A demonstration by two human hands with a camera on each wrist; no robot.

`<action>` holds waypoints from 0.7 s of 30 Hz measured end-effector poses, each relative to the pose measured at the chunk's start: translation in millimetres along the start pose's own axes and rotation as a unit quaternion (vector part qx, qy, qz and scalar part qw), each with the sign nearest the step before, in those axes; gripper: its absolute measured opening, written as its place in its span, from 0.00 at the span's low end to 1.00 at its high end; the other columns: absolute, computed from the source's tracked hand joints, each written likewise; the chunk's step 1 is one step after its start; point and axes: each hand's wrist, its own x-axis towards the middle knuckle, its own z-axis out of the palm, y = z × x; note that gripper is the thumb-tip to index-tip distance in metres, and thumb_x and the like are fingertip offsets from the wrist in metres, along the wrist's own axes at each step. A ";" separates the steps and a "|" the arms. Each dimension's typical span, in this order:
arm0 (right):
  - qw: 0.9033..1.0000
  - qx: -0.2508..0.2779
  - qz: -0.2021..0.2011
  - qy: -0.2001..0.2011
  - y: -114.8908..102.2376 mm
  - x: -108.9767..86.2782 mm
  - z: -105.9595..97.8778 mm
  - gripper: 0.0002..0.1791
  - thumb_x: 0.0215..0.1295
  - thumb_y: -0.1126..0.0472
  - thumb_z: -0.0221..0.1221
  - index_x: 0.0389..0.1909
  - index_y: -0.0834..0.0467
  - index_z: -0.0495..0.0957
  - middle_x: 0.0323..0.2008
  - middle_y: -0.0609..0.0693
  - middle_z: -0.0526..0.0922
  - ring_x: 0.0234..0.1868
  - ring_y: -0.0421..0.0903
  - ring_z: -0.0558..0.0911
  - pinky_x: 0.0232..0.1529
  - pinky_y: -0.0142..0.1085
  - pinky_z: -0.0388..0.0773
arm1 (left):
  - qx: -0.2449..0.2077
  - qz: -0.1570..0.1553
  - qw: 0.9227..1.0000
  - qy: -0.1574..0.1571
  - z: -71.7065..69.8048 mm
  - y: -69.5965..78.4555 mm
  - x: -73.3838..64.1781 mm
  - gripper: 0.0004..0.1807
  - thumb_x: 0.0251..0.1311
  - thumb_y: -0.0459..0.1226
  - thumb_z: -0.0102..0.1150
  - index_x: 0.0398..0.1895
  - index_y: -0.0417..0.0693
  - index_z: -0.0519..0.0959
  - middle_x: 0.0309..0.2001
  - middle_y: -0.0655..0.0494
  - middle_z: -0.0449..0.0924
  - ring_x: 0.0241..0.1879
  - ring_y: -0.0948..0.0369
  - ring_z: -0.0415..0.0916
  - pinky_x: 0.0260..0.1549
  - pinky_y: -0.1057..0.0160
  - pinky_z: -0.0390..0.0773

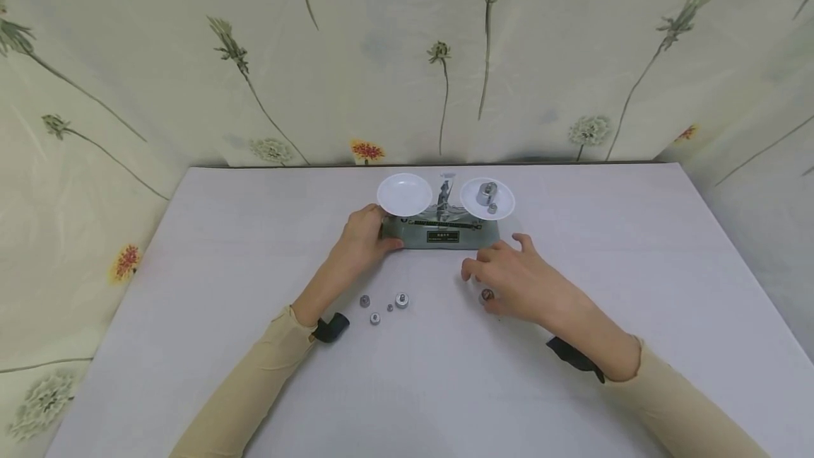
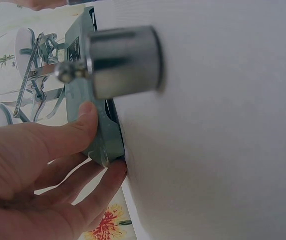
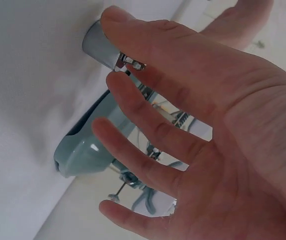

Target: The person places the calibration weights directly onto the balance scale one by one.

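A green balance scale (image 1: 470,237) with two white pans stands near the table's back edge. My left hand (image 1: 362,235) grips the left end of its base, thumb in front and fingers round the end and behind. A large metal weight (image 1: 487,192) and a small one (image 1: 492,208) sit on the right pan (image 1: 469,199); the left pan (image 1: 405,194) holds nothing. In front of the scale, my right hand (image 1: 518,280) is spread around an upright knobbed metal weight (image 1: 487,295). Its thumb overlaps that weight (image 3: 99,46) in the right wrist view, the other fingers loosely extended.
Several metal weights of different sizes, among them a larger one (image 1: 402,300), stand on the white table (image 1: 407,387) beside my left forearm. One weight (image 2: 125,62) looms close and blurred in the left wrist view. A flower-patterned cloth (image 1: 381,55) hangs behind the table.
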 end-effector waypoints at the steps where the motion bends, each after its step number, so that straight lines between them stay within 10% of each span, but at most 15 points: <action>1: 1.000 -0.001 0.001 0.003 0.4 0.4 0.4 0.25 0.48 0.63 0.84 0.46 0.47 0.84 0.38 0.44 0.88 0.47 0.51 0.83 0.63 0.74 0.72 | 0.000 -0.001 1.000 0.000 -0.1 0.0 -0.2 0.33 0.60 0.36 0.79 0.67 0.34 0.78 0.62 0.36 0.85 0.66 0.44 0.82 0.68 0.49 0.83; 21: 1.000 -0.006 0.019 -0.009 3.9 2.8 4.1 0.20 0.52 0.58 0.83 0.43 0.48 0.85 0.36 0.44 0.88 0.47 0.53 0.85 0.63 0.75 0.73 | 0.004 -0.001 1.000 0.002 -1.0 1.7 -2.0 0.32 0.61 0.36 0.79 0.66 0.34 0.78 0.61 0.36 0.85 0.65 0.44 0.83 0.66 0.49 0.84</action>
